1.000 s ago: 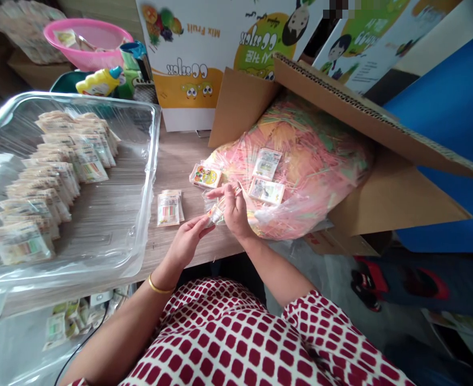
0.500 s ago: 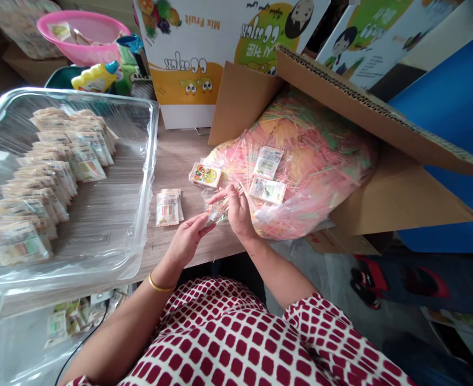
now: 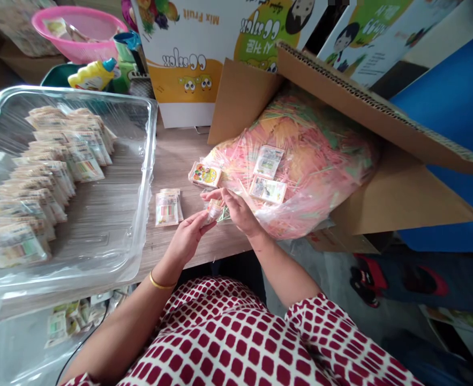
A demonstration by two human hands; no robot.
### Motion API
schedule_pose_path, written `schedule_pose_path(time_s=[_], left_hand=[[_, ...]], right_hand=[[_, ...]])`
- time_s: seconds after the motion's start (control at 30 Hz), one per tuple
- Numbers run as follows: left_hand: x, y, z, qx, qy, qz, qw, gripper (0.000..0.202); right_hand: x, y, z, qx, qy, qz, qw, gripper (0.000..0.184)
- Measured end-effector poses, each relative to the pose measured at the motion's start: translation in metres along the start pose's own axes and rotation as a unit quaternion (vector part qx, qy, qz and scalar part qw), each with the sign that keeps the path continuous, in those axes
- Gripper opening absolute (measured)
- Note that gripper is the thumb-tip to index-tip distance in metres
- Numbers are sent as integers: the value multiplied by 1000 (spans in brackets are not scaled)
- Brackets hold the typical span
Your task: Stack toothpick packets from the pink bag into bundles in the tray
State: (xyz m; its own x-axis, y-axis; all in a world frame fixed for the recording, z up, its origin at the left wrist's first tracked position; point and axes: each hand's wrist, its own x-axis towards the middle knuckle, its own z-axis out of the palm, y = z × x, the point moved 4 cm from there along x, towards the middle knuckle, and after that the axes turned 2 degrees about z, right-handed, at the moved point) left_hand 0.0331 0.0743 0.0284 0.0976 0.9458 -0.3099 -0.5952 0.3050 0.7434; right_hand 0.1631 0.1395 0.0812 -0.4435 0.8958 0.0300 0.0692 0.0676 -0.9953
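My left hand (image 3: 188,238) and my right hand (image 3: 236,210) meet over the table's front edge, both pinching a small clear packet (image 3: 214,210) with coloured sticks in it. Just beyond them a big clear bag of pink, orange and green sticks (image 3: 300,161) spills out of an open cardboard box (image 3: 381,177). Two printed cards (image 3: 267,176) lie on that bag. A small pile of filled packets (image 3: 167,207) rests on the wooden table (image 3: 175,155) left of my hands, and a little colourful box (image 3: 205,175) sits behind it.
A large clear plastic tray (image 3: 140,177) at the left holds rows of filled packets (image 3: 47,171). Behind it stand a pink basin (image 3: 79,32), a yellow bottle (image 3: 91,76) and printed display boxes (image 3: 188,64). More packets (image 3: 67,319) lie below the table edge.
My right hand has tipped lower and its fingers have closed down onto the small packet. The left hand has kept its pinch on the packet's near end.
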Motion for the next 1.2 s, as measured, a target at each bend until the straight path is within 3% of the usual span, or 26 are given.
schedule_pose_path(time_s=[0.2,0.37,0.57,0.73,0.9,1.0,1.13,1.2], left_hand=[[0,-1,0,-23,11,-32,999,29],[-3,-1,7,20,-49,-25,998,45],[-4,1,7,42,-56,-25,997,32],[-7,2,4,16,-66,-16,998,28],[-11,0,4,30,-77,-11,996,33],[-13,0,3,35,-73,-10,997,34],[-15,1,1,1,-65,-13,998,28],[-16,3,0,3,-57,-12,998,25]], right_hand=[[4,11,-12,-42,27,12,999,46],[4,21,-11,35,6,85,996,52],[6,0,-13,68,12,34,997,55],[1,-11,-15,18,-48,38,998,46],[0,-1,-11,5,-75,74,994,34],[5,3,-13,52,-27,93,994,34],[10,-10,-36,78,153,-13,985,36],[8,-16,-45,44,193,-25,980,37]])
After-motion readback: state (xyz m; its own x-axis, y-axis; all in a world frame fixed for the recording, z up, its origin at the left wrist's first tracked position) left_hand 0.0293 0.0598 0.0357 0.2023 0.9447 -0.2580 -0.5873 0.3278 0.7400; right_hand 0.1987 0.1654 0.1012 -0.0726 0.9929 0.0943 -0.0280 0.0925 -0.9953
